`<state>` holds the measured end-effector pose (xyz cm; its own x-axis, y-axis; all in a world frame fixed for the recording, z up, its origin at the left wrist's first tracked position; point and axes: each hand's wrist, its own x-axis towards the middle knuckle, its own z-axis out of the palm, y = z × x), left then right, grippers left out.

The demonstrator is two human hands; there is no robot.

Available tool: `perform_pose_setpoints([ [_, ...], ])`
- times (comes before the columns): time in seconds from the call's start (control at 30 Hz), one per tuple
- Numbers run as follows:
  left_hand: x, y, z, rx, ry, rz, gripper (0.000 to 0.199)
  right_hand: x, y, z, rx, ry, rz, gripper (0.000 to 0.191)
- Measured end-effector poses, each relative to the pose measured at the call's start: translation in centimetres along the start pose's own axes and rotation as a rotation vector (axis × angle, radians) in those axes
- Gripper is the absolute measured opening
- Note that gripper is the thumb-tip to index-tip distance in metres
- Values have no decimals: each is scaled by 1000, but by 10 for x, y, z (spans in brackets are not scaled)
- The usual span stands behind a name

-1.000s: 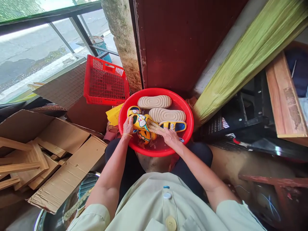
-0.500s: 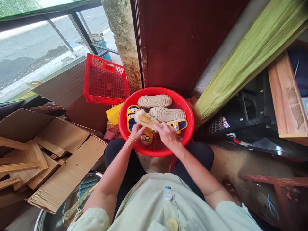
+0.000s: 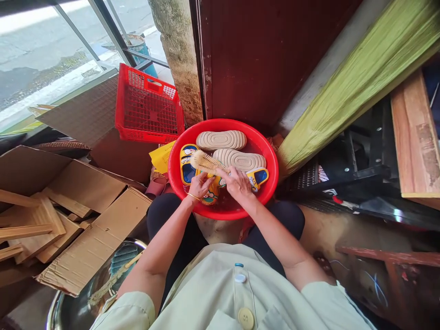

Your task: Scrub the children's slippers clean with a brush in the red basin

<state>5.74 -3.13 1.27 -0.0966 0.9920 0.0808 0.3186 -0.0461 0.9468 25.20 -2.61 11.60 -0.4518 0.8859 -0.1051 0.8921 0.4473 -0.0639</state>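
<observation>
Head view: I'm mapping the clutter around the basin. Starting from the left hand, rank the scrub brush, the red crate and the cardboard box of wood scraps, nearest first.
1. Scrub brush: just above the left hand, over the red basin.
2. Red crate: farther up and left, beyond the basin.
3. Cardboard box of wood scraps: far left, on the floor.

Likely home porch: cardboard boxes [image 3: 85, 201], crate [image 3: 147, 110].

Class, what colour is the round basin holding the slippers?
The basin is bright red, seen clearly in the head view.
</observation>
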Motion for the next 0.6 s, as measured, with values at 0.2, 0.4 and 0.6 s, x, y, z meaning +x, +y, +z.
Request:
perform_pose_setpoints([
  [0.2,5,2,-3,-291,-31,27,60,-2,68,18,95,-7,219,60],
  [0.4,46,0,-18,-378,277,-114,63,-30,81,57,211,-9,389,96],
  [0.6,61,-19,-5,-346,259,-25,71,-22,85,75,421,85,498,77],
])
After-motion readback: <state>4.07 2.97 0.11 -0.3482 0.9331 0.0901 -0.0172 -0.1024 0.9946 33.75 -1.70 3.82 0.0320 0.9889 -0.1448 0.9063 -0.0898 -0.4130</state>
